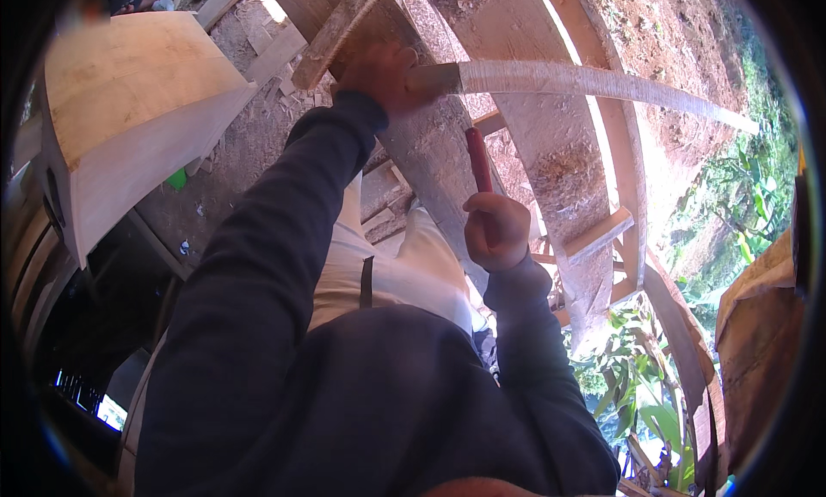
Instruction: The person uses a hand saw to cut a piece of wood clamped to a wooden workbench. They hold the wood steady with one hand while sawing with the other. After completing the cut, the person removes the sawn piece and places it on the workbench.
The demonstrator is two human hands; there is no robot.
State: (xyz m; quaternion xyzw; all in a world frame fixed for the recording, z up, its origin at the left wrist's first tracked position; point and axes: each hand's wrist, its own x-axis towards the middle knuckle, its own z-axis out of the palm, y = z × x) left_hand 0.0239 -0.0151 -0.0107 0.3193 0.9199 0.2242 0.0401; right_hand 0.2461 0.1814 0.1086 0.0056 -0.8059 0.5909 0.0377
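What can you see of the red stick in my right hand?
The red stick is slim and straight, blunt-tipped, perhaps plastic or painted wood. It juts from your closed right hand, pointing away and slightly left, before a plank's edge; the fist hides its near part. Contact with the plank is unclear.

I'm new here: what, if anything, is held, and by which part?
Right hand: a red rod, by its near part. Left hand: blurred at the curved strip's dark end; hold unclear.

wide plank (430, 148); wood block (337, 37) across its edge | ground (241, 157); scattered wood scraps (288, 86)
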